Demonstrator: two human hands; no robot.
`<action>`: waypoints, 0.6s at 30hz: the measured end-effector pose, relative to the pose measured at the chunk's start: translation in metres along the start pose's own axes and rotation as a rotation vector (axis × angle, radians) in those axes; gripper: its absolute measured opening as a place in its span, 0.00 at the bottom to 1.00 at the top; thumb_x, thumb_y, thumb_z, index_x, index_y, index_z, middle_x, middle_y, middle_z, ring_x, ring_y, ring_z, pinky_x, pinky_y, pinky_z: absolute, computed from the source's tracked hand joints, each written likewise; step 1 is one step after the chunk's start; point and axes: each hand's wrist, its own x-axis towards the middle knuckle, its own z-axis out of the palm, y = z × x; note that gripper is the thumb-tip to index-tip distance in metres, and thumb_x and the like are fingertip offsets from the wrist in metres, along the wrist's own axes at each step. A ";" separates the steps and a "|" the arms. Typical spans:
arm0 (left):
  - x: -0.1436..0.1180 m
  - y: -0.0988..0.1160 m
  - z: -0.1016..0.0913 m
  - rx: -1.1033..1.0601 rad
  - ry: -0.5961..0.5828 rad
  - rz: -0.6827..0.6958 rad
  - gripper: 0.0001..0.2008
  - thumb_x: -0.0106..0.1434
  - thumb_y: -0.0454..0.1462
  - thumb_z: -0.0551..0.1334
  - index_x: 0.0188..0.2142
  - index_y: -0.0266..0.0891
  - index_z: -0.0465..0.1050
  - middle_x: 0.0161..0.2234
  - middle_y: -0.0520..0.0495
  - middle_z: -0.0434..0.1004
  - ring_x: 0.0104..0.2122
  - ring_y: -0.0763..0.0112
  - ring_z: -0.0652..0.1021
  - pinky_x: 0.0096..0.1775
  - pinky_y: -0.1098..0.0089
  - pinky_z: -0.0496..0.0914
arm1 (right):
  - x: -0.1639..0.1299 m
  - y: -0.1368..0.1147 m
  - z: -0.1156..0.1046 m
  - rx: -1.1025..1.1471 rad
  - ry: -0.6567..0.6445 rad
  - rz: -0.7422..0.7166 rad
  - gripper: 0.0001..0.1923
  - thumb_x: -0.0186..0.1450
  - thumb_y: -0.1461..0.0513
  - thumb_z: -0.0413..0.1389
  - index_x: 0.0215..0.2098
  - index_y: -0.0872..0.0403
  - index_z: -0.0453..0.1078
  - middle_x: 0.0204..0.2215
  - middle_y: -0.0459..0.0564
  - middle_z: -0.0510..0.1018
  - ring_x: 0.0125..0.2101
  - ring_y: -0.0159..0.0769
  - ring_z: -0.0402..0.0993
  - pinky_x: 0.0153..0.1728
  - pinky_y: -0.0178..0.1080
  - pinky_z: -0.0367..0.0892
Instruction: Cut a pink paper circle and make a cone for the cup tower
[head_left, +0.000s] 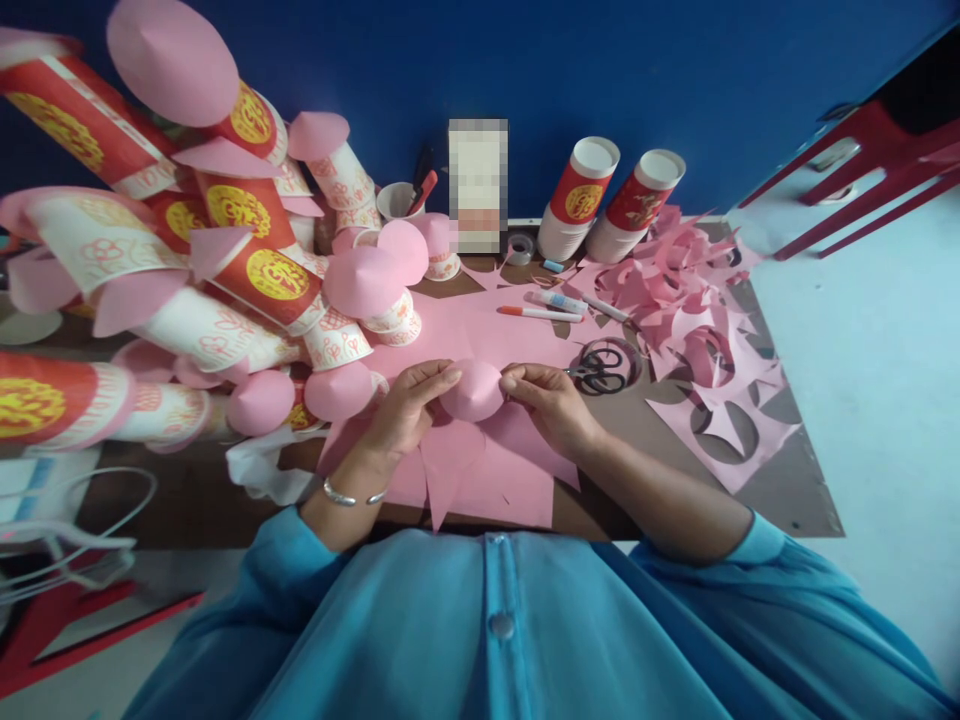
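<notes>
Between my two hands is a small pink paper cone [477,390], its tip facing up toward me. My left hand [411,400] pinches the cone's left edge between thumb and fingers. On the opposite edge, my right hand [547,400] pinches it the same way. Beneath them lie pink paper sheets [495,495], some cut to points. Black-handled scissors [602,370] rest just right of my right hand, beside a roll of tape [626,365]. Left of my left hand stands a paper cup with a pink cone top [339,390].
Many stacked paper cups [255,275] with pink cones crowd the left side. Pink paper scraps [709,330] heap on the right. Behind are markers [540,313], a glue stick [559,301], two cup stacks [577,195] and an upright phone [478,185]. A red stool [885,150] stands right.
</notes>
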 end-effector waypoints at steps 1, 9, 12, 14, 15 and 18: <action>0.000 0.000 0.000 -0.019 0.015 0.010 0.17 0.52 0.48 0.76 0.28 0.37 0.78 0.26 0.51 0.74 0.27 0.73 0.72 0.33 0.71 0.67 | 0.000 0.000 0.001 0.015 0.005 0.012 0.15 0.56 0.51 0.72 0.26 0.53 0.78 0.23 0.43 0.75 0.27 0.30 0.65 0.33 0.36 0.60; 0.000 -0.001 -0.001 -0.052 -0.026 -0.051 0.18 0.50 0.47 0.77 0.31 0.35 0.79 0.27 0.48 0.78 0.27 0.72 0.75 0.31 0.71 0.68 | -0.001 -0.001 0.004 0.164 0.051 0.065 0.18 0.55 0.51 0.73 0.24 0.53 0.75 0.20 0.43 0.73 0.23 0.29 0.67 0.28 0.35 0.62; 0.000 -0.003 -0.001 -0.060 -0.027 -0.035 0.18 0.52 0.46 0.76 0.33 0.35 0.80 0.28 0.47 0.79 0.28 0.70 0.76 0.32 0.71 0.70 | -0.001 0.000 0.005 0.179 0.025 0.082 0.20 0.56 0.48 0.72 0.23 0.53 0.74 0.21 0.43 0.72 0.24 0.30 0.67 0.29 0.36 0.65; 0.000 -0.003 -0.001 -0.070 -0.032 -0.044 0.17 0.53 0.46 0.76 0.34 0.35 0.80 0.29 0.47 0.80 0.29 0.69 0.77 0.33 0.69 0.71 | -0.002 0.001 0.005 0.162 0.000 0.097 0.21 0.55 0.47 0.73 0.24 0.53 0.75 0.21 0.43 0.72 0.24 0.30 0.67 0.30 0.37 0.65; 0.001 -0.003 0.000 -0.076 -0.034 -0.048 0.17 0.52 0.45 0.76 0.34 0.35 0.80 0.29 0.47 0.80 0.30 0.68 0.78 0.34 0.69 0.71 | -0.002 0.002 0.006 0.147 -0.010 0.107 0.20 0.54 0.47 0.74 0.25 0.53 0.76 0.22 0.43 0.73 0.24 0.30 0.67 0.30 0.36 0.65; 0.001 -0.003 0.001 -0.089 -0.031 -0.055 0.18 0.50 0.45 0.77 0.33 0.35 0.80 0.29 0.47 0.80 0.30 0.68 0.78 0.35 0.69 0.71 | -0.003 0.002 0.007 0.111 -0.016 0.140 0.18 0.50 0.51 0.76 0.26 0.54 0.78 0.23 0.44 0.77 0.25 0.29 0.67 0.31 0.35 0.64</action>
